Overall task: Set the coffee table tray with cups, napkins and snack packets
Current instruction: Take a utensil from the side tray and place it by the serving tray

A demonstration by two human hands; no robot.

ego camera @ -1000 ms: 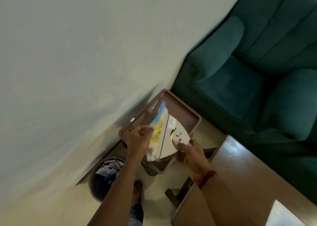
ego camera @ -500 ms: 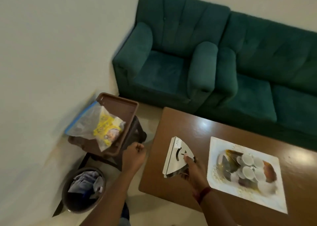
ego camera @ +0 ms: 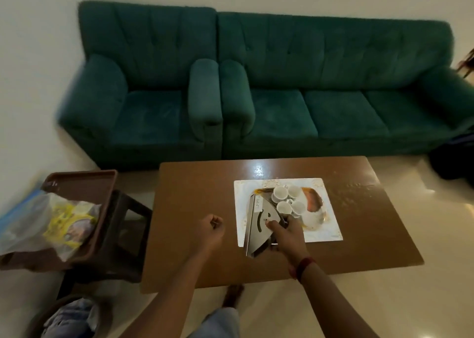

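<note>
Right hand [ego camera: 287,237] grips fan-shaped napkin holder [ego camera: 259,224] at its near corner | holder over left edge of white tray [ego camera: 331,224] on coffee table [ego camera: 195,188], beside four cups [ego camera: 287,199] | left hand [ego camera: 210,231] fisted, holding nothing | snack bag [ego camera: 64,224] in brown tray [ego camera: 82,181], off-table left

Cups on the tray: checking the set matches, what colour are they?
The cups are white, shown best in the head view.

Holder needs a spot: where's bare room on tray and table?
Free: near-right corner of white rectangular tray, beside white cups; brown wooden table left of left hand and right of tray. Crowded: tray's centre and left, where right hand grips grey fan-shaped holder.
</note>
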